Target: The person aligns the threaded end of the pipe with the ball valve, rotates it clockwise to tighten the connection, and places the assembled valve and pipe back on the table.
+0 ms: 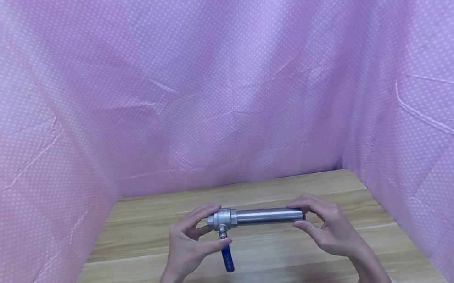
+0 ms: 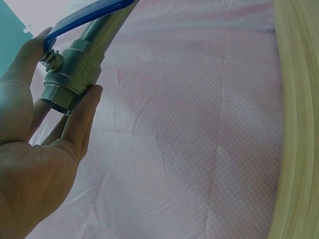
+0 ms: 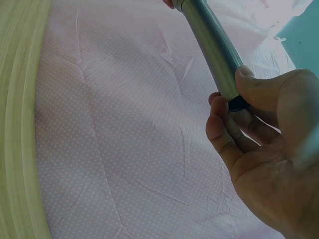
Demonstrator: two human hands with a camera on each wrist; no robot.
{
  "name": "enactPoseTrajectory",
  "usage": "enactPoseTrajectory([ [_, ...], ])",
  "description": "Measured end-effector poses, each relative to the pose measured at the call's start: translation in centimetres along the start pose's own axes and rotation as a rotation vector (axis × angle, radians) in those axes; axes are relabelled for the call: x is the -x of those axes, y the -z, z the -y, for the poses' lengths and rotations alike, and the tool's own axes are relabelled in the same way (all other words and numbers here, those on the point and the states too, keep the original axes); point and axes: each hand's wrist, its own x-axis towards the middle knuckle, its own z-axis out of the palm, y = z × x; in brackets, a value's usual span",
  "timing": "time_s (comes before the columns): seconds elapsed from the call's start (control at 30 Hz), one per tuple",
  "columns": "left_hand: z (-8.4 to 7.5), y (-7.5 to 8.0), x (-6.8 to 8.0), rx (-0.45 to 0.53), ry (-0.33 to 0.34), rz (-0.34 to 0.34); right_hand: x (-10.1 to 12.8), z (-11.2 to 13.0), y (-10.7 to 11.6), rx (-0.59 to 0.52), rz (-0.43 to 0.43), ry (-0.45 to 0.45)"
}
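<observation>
A stainless ball valve (image 1: 222, 220) with a blue lever (image 1: 227, 258), screwed to a steel pipe (image 1: 269, 214), is pinched at opposite ends by the left hand (image 1: 188, 244) and right hand (image 1: 327, 228) above the desk's (image 1: 138, 243) middle; it is judged rigid, heavy, slippery, best gripped at its ends.

Lower centre of frame: left hand (image 1: 188, 247) is pinching the silver steel ball valve (image 1: 222, 220), its blue lever handle (image 1: 227, 257) hanging down. Right hand (image 1: 323, 226) is gripping the right end of the attached polished steel pipe (image 1: 268, 215), held level above the light wooden table (image 1: 138, 243). Pink dotted cloth (image 1: 221, 91) is filling the background.
</observation>
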Motion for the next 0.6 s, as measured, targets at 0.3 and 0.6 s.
enactPoseTrajectory([
  [0.3,0.3,0.0,0.0,-0.023,-0.015,0.005,0.0,0.2,0.0,0.054,0.012,-0.043],
  [0.6,1.1,0.5,-0.1,-0.066,0.05,0.005,0.5,-0.6,-0.1,0.126,0.085,-0.21],
])
